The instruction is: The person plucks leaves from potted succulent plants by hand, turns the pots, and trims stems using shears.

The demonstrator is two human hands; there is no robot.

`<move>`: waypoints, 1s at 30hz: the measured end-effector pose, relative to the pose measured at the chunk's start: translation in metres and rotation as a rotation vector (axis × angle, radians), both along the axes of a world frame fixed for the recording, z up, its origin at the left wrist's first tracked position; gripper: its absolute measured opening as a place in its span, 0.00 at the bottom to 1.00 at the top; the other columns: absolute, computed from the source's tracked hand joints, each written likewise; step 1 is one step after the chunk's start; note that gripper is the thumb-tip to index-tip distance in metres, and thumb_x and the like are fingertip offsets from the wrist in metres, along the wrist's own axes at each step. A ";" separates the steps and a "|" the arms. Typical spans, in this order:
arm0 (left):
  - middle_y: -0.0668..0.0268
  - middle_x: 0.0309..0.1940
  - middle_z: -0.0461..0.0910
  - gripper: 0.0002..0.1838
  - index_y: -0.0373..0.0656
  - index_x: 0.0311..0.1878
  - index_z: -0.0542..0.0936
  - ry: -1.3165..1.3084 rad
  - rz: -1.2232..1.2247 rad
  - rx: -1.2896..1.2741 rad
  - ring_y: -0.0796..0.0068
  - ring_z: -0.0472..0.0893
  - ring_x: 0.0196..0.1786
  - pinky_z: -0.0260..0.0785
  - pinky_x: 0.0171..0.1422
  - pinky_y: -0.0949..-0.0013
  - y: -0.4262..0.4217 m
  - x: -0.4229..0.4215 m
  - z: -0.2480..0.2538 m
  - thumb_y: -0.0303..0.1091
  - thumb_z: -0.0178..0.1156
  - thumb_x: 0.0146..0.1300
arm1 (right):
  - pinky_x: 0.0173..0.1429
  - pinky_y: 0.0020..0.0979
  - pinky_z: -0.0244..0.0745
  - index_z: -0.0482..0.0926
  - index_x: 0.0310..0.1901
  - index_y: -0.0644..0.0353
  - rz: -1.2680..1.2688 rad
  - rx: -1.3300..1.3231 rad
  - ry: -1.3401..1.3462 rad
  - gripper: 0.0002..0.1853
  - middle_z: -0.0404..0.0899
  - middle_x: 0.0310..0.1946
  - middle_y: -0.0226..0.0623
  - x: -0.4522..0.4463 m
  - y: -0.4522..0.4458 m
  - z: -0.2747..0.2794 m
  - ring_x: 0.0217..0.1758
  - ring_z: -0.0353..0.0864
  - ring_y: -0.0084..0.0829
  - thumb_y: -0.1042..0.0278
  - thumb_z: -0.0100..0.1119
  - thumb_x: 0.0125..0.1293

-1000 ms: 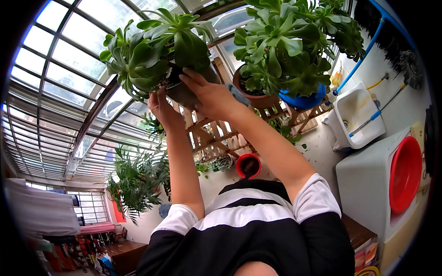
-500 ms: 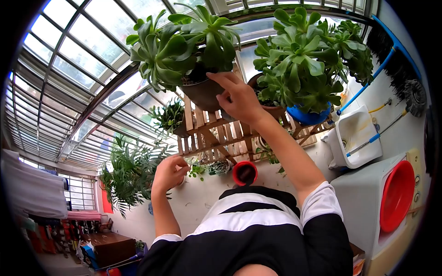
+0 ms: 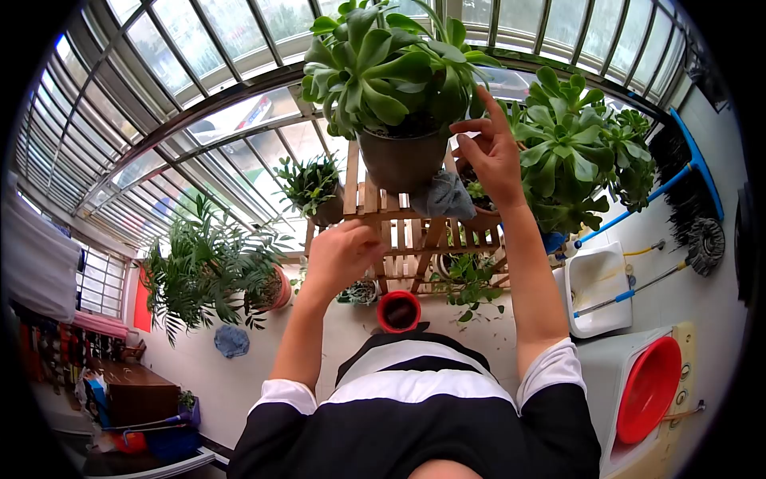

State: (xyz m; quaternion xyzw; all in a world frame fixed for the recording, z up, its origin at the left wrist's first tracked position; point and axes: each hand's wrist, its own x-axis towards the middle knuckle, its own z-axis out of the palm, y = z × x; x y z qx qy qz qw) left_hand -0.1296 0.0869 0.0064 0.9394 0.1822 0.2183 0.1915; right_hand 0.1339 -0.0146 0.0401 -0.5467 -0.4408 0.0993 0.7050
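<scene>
A large green succulent point(image 3: 375, 72) grows in a dark grey pot point(image 3: 403, 164) on top of a wooden slatted stand point(image 3: 371, 203). To the right of the pot, my right hand point(image 3: 493, 156) is raised with its index finger stretched up by the leaves and the other fingers partly bent. Nothing shows in it. Below and left of the pot, my left hand point(image 3: 347, 251) has its fingers curled in front of the stand; whatever they hold, if anything, is hidden. A grey-blue cloth point(image 3: 444, 196) hangs over the stand's edge beside the pot.
A second succulent point(image 3: 562, 148) stands at right, and a smaller potted plant point(image 3: 311, 188) at left. Below on the floor are a red bucket point(image 3: 398, 311) with dark contents, a palm point(image 3: 207, 263) and a blue cloth point(image 3: 231, 341). A white sink point(image 3: 594, 279) and red basin point(image 3: 650, 391) are at right.
The view has shifted left and down. My right hand has moved off the pot's rim to the leaves' right side. My left hand has risen closer to the stand. The grey-blue cloth now shows plainly.
</scene>
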 end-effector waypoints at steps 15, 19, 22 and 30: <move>0.62 0.71 0.65 0.37 0.48 0.68 0.70 -0.277 -0.144 0.297 0.54 0.59 0.77 0.44 0.79 0.41 0.011 0.142 -0.001 0.37 0.70 0.54 | 0.46 0.24 0.80 0.65 0.70 0.64 -0.173 -0.198 -0.015 0.34 0.66 0.69 0.39 -0.005 -0.063 -0.068 0.42 0.86 0.25 0.82 0.62 0.60; 0.60 0.68 0.67 0.29 0.45 0.61 0.76 -0.346 -0.168 0.342 0.54 0.61 0.75 0.48 0.75 0.35 0.013 0.138 -0.008 0.34 0.68 0.53 | 0.51 0.25 0.79 0.59 0.75 0.60 -0.301 -0.275 0.087 0.36 0.83 0.51 0.42 0.006 -0.089 -0.081 0.45 0.86 0.25 0.82 0.59 0.66; 0.65 0.68 0.68 0.28 0.48 0.63 0.74 -0.323 -0.138 0.368 0.58 0.64 0.74 0.46 0.79 0.42 0.014 0.139 -0.006 0.35 0.67 0.57 | 0.51 0.24 0.77 0.57 0.75 0.61 -0.304 -0.258 0.184 0.36 0.86 0.35 0.37 0.002 -0.093 -0.076 0.43 0.86 0.23 0.80 0.59 0.66; 0.56 0.51 0.79 0.19 0.46 0.56 0.78 -0.417 0.123 0.221 0.53 0.78 0.56 0.68 0.59 0.49 0.037 0.182 0.000 0.34 0.61 0.60 | 0.50 0.24 0.78 0.58 0.73 0.65 -0.364 -0.216 0.216 0.34 0.85 0.45 0.44 -0.003 -0.095 -0.063 0.44 0.87 0.27 0.80 0.58 0.66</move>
